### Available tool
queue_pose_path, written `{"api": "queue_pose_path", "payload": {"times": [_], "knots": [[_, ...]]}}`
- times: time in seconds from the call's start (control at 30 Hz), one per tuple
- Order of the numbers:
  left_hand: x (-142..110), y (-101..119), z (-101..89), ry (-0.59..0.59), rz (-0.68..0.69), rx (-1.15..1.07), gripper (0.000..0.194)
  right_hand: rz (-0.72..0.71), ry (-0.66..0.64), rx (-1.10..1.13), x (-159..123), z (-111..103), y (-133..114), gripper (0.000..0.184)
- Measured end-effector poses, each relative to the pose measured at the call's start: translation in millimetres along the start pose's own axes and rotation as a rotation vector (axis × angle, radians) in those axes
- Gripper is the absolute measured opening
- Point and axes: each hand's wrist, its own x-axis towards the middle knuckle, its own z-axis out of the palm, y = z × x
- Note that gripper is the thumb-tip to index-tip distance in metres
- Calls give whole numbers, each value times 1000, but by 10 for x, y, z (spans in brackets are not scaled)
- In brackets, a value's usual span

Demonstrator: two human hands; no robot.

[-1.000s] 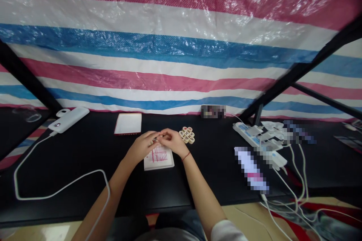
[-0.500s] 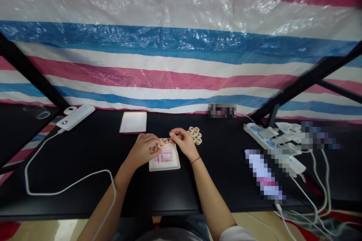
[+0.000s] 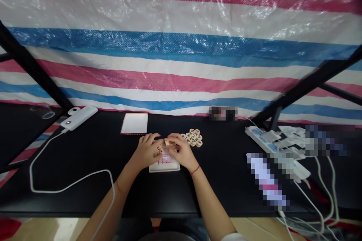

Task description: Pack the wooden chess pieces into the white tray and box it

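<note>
Right hand (image 3: 181, 150) has dropped over the box (image 3: 164, 169), half-curled, hold unclear; left hand (image 3: 147, 151) curls round a red-marked piece (image 3: 160, 150). Right of both, discs (image 3: 193, 136) bear red and black characters.

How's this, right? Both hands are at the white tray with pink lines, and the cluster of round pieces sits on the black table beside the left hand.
One error: in the head view, the cluster of round pieces sits on the black table beside the right hand, not the left hand. Both hands are at the white tray.
</note>
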Motion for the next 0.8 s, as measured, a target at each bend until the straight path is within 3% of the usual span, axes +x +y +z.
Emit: {"api": "queue_pose_path", "payload": {"times": [0.17, 0.37, 0.67, 0.8], "knots": [[-36, -108, 96, -15, 24, -98, 59, -162, -94, -210, -37, 86, -64, 34], [-37, -196, 176, -50, 73, -245, 69, -271, -169, -355, -32, 149, 10, 14], [-48, -269, 271, -60, 79, -297, 74, -223, -234, -568, -24, 185, 4, 14], [-39, -261, 257, -54, 74, -311, 72, -193, -221, -520, -13, 120, -60, 14]]}}
